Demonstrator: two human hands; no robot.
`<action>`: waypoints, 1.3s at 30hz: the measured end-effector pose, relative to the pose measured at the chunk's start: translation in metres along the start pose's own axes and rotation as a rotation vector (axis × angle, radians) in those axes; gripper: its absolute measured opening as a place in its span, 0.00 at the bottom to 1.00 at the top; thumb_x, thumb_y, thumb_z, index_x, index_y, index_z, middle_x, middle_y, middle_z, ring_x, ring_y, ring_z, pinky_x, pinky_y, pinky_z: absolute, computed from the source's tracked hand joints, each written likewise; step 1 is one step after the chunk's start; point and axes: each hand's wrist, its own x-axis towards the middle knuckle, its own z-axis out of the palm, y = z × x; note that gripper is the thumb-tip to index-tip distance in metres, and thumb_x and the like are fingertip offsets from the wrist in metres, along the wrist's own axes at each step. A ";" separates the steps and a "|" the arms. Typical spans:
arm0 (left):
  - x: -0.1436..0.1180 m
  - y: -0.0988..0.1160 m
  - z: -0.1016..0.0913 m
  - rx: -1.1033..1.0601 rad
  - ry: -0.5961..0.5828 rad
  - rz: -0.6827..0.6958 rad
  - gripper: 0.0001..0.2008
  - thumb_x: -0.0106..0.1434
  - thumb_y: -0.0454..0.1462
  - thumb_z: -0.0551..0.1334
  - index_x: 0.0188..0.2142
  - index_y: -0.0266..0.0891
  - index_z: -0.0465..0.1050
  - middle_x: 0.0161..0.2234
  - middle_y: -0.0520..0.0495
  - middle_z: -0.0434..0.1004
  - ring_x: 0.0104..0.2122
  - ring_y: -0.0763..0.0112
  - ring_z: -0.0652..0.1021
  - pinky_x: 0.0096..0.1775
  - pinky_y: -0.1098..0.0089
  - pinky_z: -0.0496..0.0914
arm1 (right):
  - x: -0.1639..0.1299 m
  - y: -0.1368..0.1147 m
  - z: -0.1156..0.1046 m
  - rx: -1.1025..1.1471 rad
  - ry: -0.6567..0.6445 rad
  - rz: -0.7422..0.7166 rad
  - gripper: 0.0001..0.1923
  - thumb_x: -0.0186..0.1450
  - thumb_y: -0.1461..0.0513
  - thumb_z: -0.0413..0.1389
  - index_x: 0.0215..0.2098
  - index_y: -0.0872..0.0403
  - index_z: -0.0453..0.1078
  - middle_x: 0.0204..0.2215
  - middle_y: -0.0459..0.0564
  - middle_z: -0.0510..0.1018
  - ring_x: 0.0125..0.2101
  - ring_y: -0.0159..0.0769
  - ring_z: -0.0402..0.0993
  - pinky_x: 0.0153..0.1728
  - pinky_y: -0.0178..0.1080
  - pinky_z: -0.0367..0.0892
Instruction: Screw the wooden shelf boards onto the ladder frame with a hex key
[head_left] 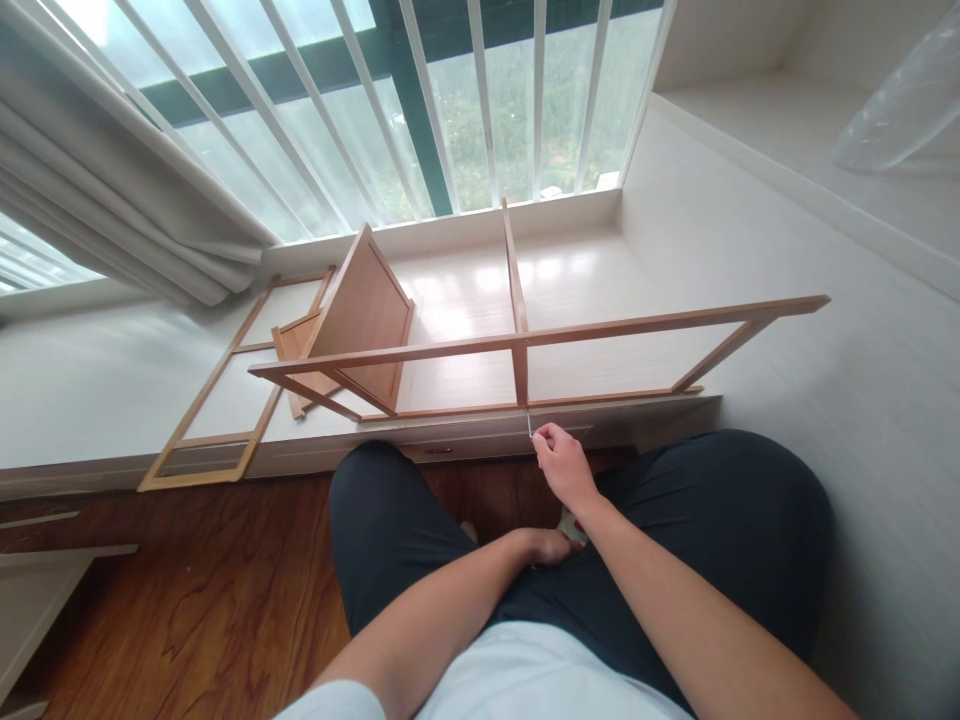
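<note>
Head view: right hand (564,466) pinches a thin metal key (529,425) upright at the wooden frame (517,345), whose long rails run left to right on the window ledge (90,380) just ahead; left hand (546,547) rests lower between the knees, grip unclear

Light-brown wooden frame (517,345), white sill (90,390), dark navy trousers (720,520), reddish-brown floor (225,590)
</note>
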 end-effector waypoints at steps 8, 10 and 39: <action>-0.021 0.009 -0.004 0.024 0.029 -0.018 0.16 0.50 0.45 0.68 0.16 0.40 0.69 0.16 0.49 0.64 0.20 0.67 0.67 0.28 0.65 0.62 | 0.003 0.005 0.005 0.063 -0.031 0.028 0.11 0.65 0.55 0.49 0.29 0.50 0.67 0.18 0.43 0.72 0.23 0.36 0.69 0.27 0.35 0.59; -0.033 0.019 -0.010 -0.073 0.072 0.048 0.18 0.53 0.49 0.66 0.19 0.39 0.70 0.17 0.50 0.65 0.18 0.72 0.64 0.25 0.69 0.58 | 0.004 0.005 0.005 0.075 -0.034 0.036 0.11 0.64 0.55 0.49 0.28 0.50 0.67 0.18 0.43 0.72 0.22 0.36 0.69 0.27 0.35 0.58; -0.071 0.122 -0.056 -0.517 0.335 0.312 0.18 0.65 0.48 0.62 0.44 0.35 0.76 0.42 0.41 0.79 0.27 0.78 0.72 0.28 0.77 0.62 | -0.076 0.003 -0.137 -0.288 0.353 -0.046 0.19 0.68 0.46 0.49 0.41 0.50 0.73 0.33 0.52 0.80 0.34 0.44 0.76 0.40 0.41 0.66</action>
